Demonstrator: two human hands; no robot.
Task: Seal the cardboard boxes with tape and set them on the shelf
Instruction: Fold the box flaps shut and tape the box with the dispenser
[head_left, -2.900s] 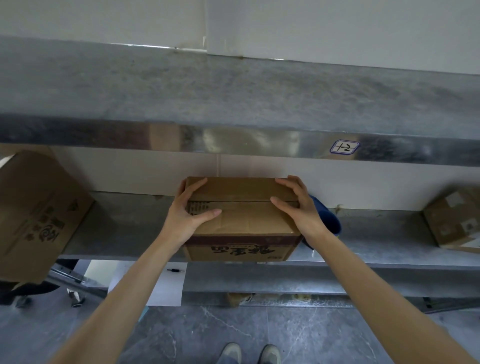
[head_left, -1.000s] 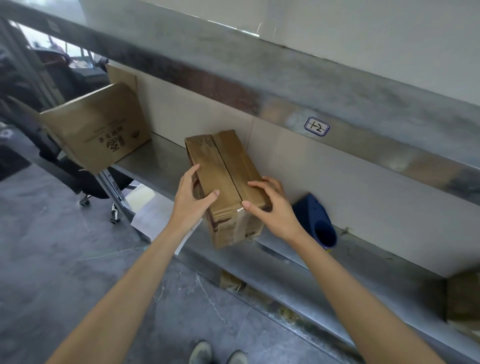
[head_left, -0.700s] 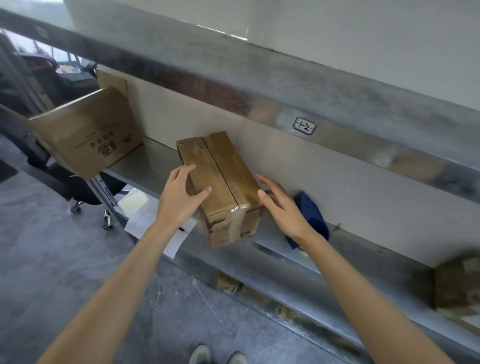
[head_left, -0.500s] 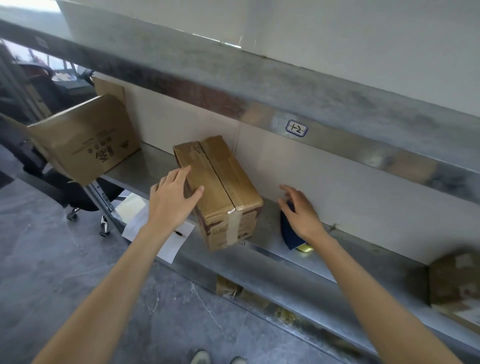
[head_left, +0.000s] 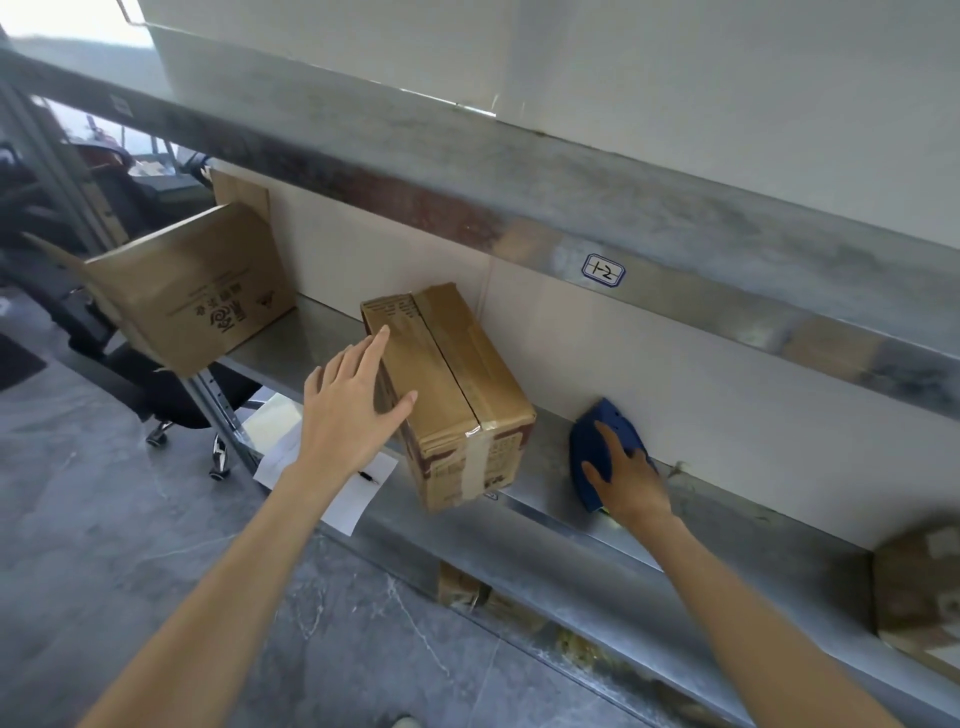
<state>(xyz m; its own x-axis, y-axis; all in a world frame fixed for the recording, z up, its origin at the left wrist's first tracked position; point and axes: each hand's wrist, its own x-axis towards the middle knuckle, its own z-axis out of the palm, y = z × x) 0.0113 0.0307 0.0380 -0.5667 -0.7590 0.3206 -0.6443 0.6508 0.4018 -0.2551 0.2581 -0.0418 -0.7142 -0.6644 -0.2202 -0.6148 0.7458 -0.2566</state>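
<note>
Soft daylight from upper left, blown-out corner, wide-angle bending, blurred right edge.

The box (head_left: 447, 384) by my left hand (head_left: 348, 410) is plain brown cardboard. Glossy tan tape (head_left: 475, 460) runs along its seam and down its end, which also carries a dark maroon band and small dark print. The tool (head_left: 597, 441) under my right hand (head_left: 628, 483) is deep blue. The shelf (head_left: 571, 525) is dull, mottled grey metal. Its label (head_left: 603, 270) is white with blue outline and writing. The larger box (head_left: 192, 291) is brown with a dark emblem. The floor (head_left: 104, 519) is dark grey, pale-veined.
</note>
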